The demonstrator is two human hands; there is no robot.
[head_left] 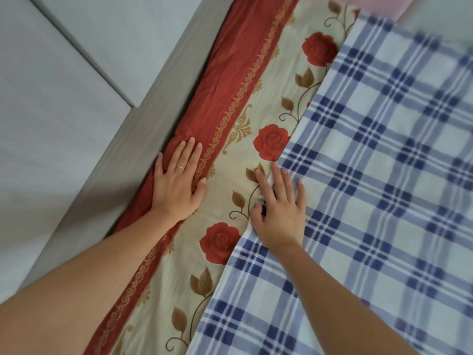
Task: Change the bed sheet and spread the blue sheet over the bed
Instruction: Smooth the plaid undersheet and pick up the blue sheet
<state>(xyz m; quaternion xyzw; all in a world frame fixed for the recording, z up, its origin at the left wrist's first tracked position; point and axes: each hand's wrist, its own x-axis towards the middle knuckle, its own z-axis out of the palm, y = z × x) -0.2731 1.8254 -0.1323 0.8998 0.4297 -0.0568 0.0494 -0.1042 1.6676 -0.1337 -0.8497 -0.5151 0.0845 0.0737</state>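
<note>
Blue and white checks covered the right half of the head view: the blue sheet (371, 201) lay spread over the bed from the upper right of the frame down to the lower edge. Its left hem ran on a slant from the top centre to the bottom centre. Its far part at the upper right was blurred.

Under it, and bare to its left, lay a cream floral sheet (238, 134) printed with red roses and brown leaves, with a broad red border along its outer side. A grey-beige bed frame (143, 119) ran beside that border, and pale floor tiles (51, 98) filled the upper left of the frame. A strip of pink (358, 3) showed at the top edge; what it was could not be told.

The left hand (176, 185) rested palm down on the red border in the middle left of the frame, its fingers straight and close together, holding nothing. A thin ring (180, 167) sat on one finger.

The right hand (279, 213) lay at the centre, on the hem of the blue sheet. Its fingers were straight and spread, the index finger on the floral sheet and the others on the checks. The thumb bent in against the hem, where the cloth bunched a little. The two hands lay apart, with floral cloth between them.
</note>
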